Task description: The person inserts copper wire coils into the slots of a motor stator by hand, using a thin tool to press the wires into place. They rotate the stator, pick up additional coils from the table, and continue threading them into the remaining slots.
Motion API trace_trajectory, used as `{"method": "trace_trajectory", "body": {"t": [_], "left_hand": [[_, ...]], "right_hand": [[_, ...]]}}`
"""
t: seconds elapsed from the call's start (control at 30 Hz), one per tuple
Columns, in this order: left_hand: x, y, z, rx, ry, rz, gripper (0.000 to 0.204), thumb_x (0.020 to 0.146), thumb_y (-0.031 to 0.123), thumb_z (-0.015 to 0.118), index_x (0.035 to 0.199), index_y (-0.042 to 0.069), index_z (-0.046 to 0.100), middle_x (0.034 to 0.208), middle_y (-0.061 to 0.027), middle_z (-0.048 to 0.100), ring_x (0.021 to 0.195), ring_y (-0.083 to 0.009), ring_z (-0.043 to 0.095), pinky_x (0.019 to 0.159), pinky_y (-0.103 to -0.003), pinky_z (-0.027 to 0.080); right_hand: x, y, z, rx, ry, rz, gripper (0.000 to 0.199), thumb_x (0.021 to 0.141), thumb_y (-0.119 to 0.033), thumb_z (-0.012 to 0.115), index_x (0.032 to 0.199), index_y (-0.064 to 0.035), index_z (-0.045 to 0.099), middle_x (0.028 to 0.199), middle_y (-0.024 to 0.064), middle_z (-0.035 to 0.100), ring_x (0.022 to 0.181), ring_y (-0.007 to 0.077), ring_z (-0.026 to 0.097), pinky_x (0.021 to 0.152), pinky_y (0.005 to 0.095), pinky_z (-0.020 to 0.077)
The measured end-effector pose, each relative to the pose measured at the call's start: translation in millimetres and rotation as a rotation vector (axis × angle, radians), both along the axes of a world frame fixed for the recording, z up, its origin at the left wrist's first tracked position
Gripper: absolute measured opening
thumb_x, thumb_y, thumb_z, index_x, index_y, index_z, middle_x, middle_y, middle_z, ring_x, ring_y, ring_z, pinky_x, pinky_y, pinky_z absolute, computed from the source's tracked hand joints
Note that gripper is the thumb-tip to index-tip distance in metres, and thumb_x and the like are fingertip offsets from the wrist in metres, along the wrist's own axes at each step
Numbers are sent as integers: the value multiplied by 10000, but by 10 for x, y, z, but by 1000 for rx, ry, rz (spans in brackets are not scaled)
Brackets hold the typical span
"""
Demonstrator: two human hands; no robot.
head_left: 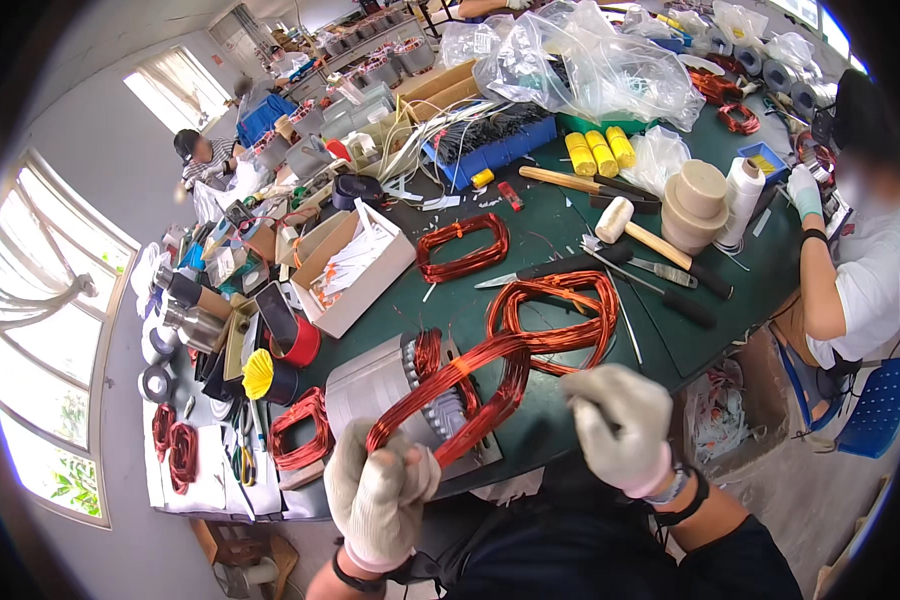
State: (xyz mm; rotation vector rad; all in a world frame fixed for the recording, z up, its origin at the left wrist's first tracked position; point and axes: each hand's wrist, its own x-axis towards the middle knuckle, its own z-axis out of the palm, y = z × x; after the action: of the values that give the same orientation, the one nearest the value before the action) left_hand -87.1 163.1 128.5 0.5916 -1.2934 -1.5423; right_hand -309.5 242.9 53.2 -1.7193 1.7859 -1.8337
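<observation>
1. Cluttered workshop, daylight from windows at the person's left; a dark green surface (530,230) carries tools, boxes and plastic bags, and other people work at its far end and right side.
2. The left hand (378,492), in a white work glove, has its grip clamped on the near end of a copper wire coil (460,392), an elongated loop of reddish enamelled wire.
3. The coil rises from that hand and lies over the motor stator (402,392), a grey laminated cylinder on its side at the near edge of the surface.
4. The right hand (620,425), also gloved, has its fingers drawn together just beside the coil's far end; whether they pinch a strand or lead I cannot tell.
5. A second copper coil (560,315) lies flat just beyond, touching or overlapping the held one; a third coil (462,245) sits farther back, near a cardboard box (355,265).
6. A wooden mallet (638,232) and scissors (555,268) lie behind the coils.
7. Risks, as I judge them: the held loop could snag the coil behind and drag it along; turns could spread or kink if the hands pull unevenly; enamel could scrape on the stator's edges; and the stator, close to the rim, could roll or slide off.
</observation>
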Motion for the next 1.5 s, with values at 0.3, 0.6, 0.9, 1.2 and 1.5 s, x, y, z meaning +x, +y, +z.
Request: {"method": "trace_trajectory", "body": {"t": [0.3,0.6,0.9,1.2,1.5], "left_hand": [[-374,-329,513,-825,-838,-59,138,953,13,636,1086,-17,654,815,-160,677,716,-283,688,696,-349,538],[-295,-539,653,-620,-1114,-108,166,922,80,691,1070,9,719,817,-182,725,705,-327,729,680,-348,564],[-313,-738,500,-1148,-1258,171,77,956,71,656,975,-3,647,743,-229,675,683,-357,717,614,-386,545],[-322,-651,543,-844,-1122,7,142,989,121,674,1052,19,599,731,-188,674,647,-386,687,584,-448,533],[-176,-787,396,-1314,-1088,58,99,947,32,702,1024,-4,651,699,-128,691,589,-245,710,566,-334,523]], "right_hand": [[54,-473,670,-249,228,214,519,806,-32,736,1321,-78,684,876,83,671,753,302,667,659,405,545],[-45,-424,832,-153,-59,407,368,915,-38,720,1280,-77,723,867,102,680,733,226,685,661,323,541],[61,-564,709,-51,-450,470,258,926,-53,737,1175,13,749,987,126,751,866,164,713,789,302,548],[564,-639,280,-160,112,141,319,907,-162,723,1199,-40,686,1025,132,687,944,325,684,861,437,565],[359,-824,222,482,-608,880,210,1017,-133,653,1177,3,661,861,74,640,754,119,587,704,323,509]]}}
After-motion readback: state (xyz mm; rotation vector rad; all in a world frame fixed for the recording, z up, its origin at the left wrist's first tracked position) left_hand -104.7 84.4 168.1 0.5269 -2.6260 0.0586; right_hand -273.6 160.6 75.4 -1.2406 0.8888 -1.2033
